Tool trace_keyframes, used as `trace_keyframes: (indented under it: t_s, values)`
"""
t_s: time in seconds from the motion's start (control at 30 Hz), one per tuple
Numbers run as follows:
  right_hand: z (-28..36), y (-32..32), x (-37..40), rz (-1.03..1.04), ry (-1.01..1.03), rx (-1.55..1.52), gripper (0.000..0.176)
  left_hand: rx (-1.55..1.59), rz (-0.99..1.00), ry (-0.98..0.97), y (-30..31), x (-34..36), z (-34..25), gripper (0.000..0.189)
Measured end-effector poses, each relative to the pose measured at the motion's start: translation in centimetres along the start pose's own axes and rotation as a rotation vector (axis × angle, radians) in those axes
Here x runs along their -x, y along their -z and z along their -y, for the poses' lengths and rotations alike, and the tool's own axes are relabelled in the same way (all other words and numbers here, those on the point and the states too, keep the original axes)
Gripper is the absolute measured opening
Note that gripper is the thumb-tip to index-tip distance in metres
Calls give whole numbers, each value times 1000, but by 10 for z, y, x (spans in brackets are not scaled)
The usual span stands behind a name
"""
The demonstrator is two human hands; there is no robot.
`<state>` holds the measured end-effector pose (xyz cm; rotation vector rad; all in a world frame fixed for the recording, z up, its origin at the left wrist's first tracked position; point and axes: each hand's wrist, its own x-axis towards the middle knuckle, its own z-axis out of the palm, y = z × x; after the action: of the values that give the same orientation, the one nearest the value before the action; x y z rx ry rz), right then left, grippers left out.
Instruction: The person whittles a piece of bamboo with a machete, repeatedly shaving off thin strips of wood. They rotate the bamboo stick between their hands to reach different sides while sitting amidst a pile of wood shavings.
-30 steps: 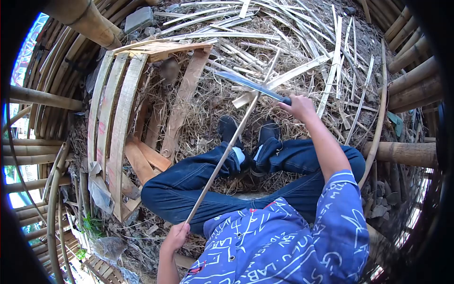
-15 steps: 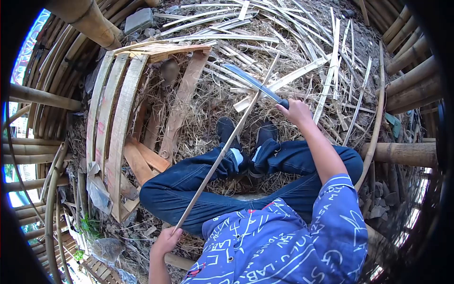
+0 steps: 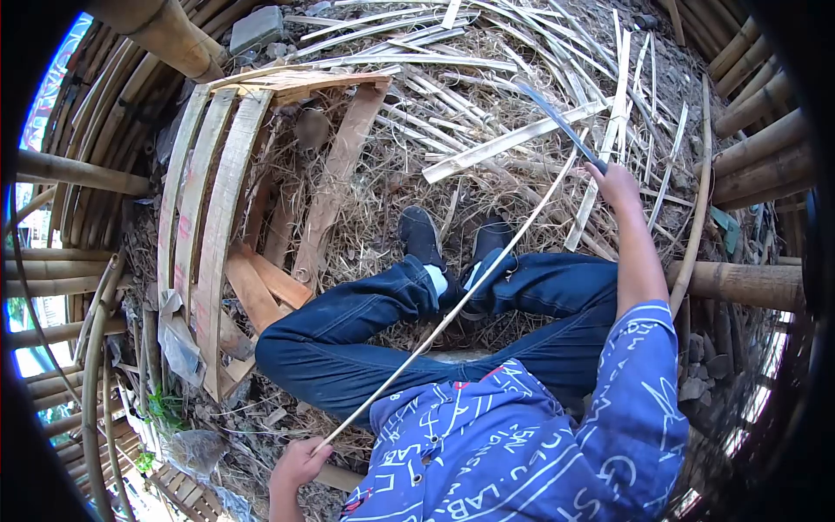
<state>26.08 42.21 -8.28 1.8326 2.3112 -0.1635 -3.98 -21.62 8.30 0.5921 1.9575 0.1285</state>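
A blue short-sleeved shirt is worn, printed all over with white capital lettering and thin white line drawings, with small red marks seen along its front edge; the forearms are left uncovered by the sleeves down to the 2 bare hands, the left hand and the right hand. The legs are covered by dark blue denim jeans with pale stitched seams, bunched into folds at the ankles. 2 black shoes are worn, and a light sock is shown above 1 of them.
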Motion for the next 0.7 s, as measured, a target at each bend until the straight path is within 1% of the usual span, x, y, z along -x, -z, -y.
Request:
trace_keyframes:
  t_s: [0.03,0.07,0.1,0.13,0.2,0.27,0.3,0.33,0.4,0.43,0.47,0.53,0.57,0.6,0.63,0.67,0.7]
  values:
    - [-6,1,5,-24,25,15,72,65,-24,-82,-3,-4,8,27]
    - [-11,2,5,-52,43,28,73,66,-28,-94,-3,-7,14,27]
    - [-11,3,6,-60,33,41,73,-8,-88,-143,-2,-7,20,27]
    - [-7,6,13,-118,58,46,72,-87,-142,-194,1,-9,23,27]
    - [2,17,22,-71,98,73,71,-103,-102,-191,7,-19,27,27]
    - [14,24,27,-60,127,58,69,-191,-159,-182,9,-29,26,26]
    - [21,26,30,-78,167,40,68,-124,-244,-198,11,-30,15,26]
    - [27,29,32,-95,205,21,68,-128,-250,-201,13,-31,15,26]
    - [27,35,27,-114,214,26,68,36,-151,-41,19,-36,18,26]
    - [22,37,16,-104,154,27,68,28,-119,-13,18,-36,27,27]
    - [16,38,8,-91,98,31,69,27,-113,-14,16,-34,35,27]
    - [2,41,-6,-142,2,58,70,-42,-199,-179,10,-23,35,30]
    - [1,40,-8,-119,11,67,70,-100,-197,-223,3,-23,43,31]
    - [3,42,-6,-100,20,73,70,-88,-208,-220,-1,-21,42,31]
    - [12,44,4,-145,58,138,70,-128,-211,-177,-2,-20,40,30]
    - [8,38,3,-102,124,188,68,-174,-211,-142,-1,-24,38,30]
    - [10,43,15,-88,185,190,68,-131,-202,-197,-1,-28,47,28]
